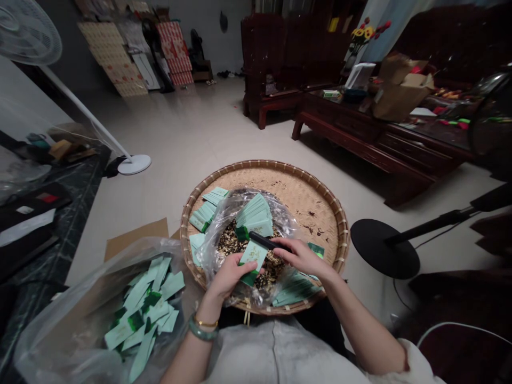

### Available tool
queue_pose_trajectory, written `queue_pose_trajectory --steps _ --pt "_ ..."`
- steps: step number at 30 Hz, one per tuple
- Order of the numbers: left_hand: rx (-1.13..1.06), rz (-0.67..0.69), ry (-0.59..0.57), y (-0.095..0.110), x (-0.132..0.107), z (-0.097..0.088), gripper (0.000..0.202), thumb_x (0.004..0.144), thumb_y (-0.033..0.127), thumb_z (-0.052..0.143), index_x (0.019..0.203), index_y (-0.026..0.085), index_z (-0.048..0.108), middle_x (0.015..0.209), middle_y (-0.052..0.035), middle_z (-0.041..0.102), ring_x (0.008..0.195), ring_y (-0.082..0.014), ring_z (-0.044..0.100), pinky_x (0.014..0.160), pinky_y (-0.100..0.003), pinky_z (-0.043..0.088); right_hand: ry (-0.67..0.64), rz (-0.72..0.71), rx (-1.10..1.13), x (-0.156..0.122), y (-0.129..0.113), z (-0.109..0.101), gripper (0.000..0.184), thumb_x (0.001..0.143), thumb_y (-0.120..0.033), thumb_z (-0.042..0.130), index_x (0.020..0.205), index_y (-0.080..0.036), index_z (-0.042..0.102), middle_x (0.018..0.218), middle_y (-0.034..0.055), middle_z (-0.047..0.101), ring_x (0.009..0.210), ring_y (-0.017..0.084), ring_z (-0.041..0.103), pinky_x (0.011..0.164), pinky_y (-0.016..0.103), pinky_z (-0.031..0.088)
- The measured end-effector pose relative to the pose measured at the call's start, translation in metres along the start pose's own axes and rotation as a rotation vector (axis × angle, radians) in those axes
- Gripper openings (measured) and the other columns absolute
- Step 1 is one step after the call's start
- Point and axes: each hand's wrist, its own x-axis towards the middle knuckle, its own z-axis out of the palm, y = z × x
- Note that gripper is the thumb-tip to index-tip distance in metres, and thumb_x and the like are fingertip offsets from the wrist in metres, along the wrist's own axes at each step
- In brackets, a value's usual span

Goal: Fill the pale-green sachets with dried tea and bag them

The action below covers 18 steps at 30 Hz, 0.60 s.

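Note:
My left hand (pixel 230 276) pinches a small pale-green packet (pixel 255 256) with a dark green lower end. My right hand (pixel 301 257) is closed on a black stick-like tool (pixel 262 240), which lies across the packet's upper edge; what kind of tool it is I cannot make out. Both hands are over an open clear plastic bag (pixel 208 245) holding loose dark and pale dried flakes (pixel 227 240), which look like tea. Inside it rests a fanned stack of green packets (pixel 256 213). The bag sits in a round woven bamboo tray (pixel 332 213).
More packet stacks lie on the tray at left (pixel 203 216) and front right (pixel 296 288). A large plastic bag (pixel 60 325) of loose green packets (pixel 148 309) stands at left. A white fan (pixel 135 164), a black stand base (pixel 384 248) and a dark wooden table (pixel 352 133) surround the tray.

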Motion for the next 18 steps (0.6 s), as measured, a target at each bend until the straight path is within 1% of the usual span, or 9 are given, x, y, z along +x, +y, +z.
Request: queue_pose_trajectory --steps 3,5,7,9,12,15,18 --pt "0.017 -0.003 -0.004 -0.0007 -0.0001 -0.0017 0.040 0.060 0.038 0.079 0.085 0.009 0.069 0.072 -0.0093 0.073 0.066 -0.0192 0.067 0.064 -0.026 0.050 -0.073 0.083 0.199 0.0004 0.0025 0.0001 0.043 0.085 -0.051 0.052 0.109 -0.016 0.060 0.075 0.0006 0.060 0.050 0.009 0.045 0.044 0.020 0.034" --pt "0.012 -0.008 -0.018 -0.0003 -0.0009 -0.0022 0.039 0.061 0.038 0.079 0.085 0.009 0.070 0.073 -0.0095 0.073 0.066 -0.0195 0.067 0.065 -0.027 0.050 -0.134 0.137 0.336 0.0001 0.0040 -0.0006 0.046 0.082 -0.054 0.054 0.108 -0.017 0.060 0.075 0.0000 0.059 0.048 0.007 0.043 0.041 0.019 0.031" --pt "-0.007 -0.011 -0.036 0.0009 -0.0018 -0.0022 0.039 0.060 0.037 0.080 0.085 0.009 0.070 0.074 -0.0095 0.074 0.066 -0.0196 0.067 0.066 -0.028 0.050 -0.181 0.169 0.426 -0.0008 0.0056 -0.0021 0.047 0.080 -0.056 0.057 0.106 -0.017 0.059 0.077 0.0004 0.060 0.049 0.007 0.044 0.040 0.018 0.032" --pt "-0.021 -0.011 -0.043 0.0024 -0.0028 -0.0023 0.040 0.059 0.038 0.081 0.085 0.009 0.070 0.073 -0.0093 0.073 0.066 -0.0194 0.067 0.066 -0.028 0.050 -0.191 0.182 0.475 -0.0019 0.0075 -0.0044 0.048 0.078 -0.058 0.058 0.103 -0.017 0.059 0.079 0.0011 0.060 0.050 0.007 0.044 0.040 0.018 0.033" --pt "-0.034 -0.004 -0.025 0.0040 -0.0039 -0.0034 0.041 0.059 0.038 0.081 0.084 0.009 0.070 0.071 -0.0090 0.073 0.066 -0.0191 0.067 0.067 -0.028 0.051 -0.129 0.177 0.503 -0.0042 0.0100 -0.0078 0.047 0.077 -0.058 0.058 0.099 -0.017 0.059 0.079 0.0013 0.060 0.048 0.006 0.044 0.039 0.018 0.033" --pt "-0.032 0.005 -0.017 0.0036 -0.0037 -0.0047 0.041 0.060 0.039 0.080 0.084 0.008 0.069 0.072 -0.0092 0.073 0.066 -0.0187 0.067 0.067 -0.028 0.051 -0.067 0.164 0.470 -0.0065 0.0097 -0.0080 0.046 0.079 -0.054 0.058 0.107 -0.017 0.059 0.078 0.0009 0.061 0.049 0.007 0.045 0.039 0.018 0.033" --pt "-0.028 0.002 -0.011 0.0018 -0.0024 -0.0042 0.041 0.060 0.038 0.080 0.085 0.008 0.069 0.072 -0.0089 0.072 0.066 -0.0190 0.067 0.066 -0.028 0.051 -0.058 0.134 0.342 -0.0070 0.0064 -0.0036 0.046 0.081 -0.050 0.058 0.116 -0.019 0.058 0.078 0.0008 0.062 0.047 0.007 0.044 0.040 0.018 0.033"
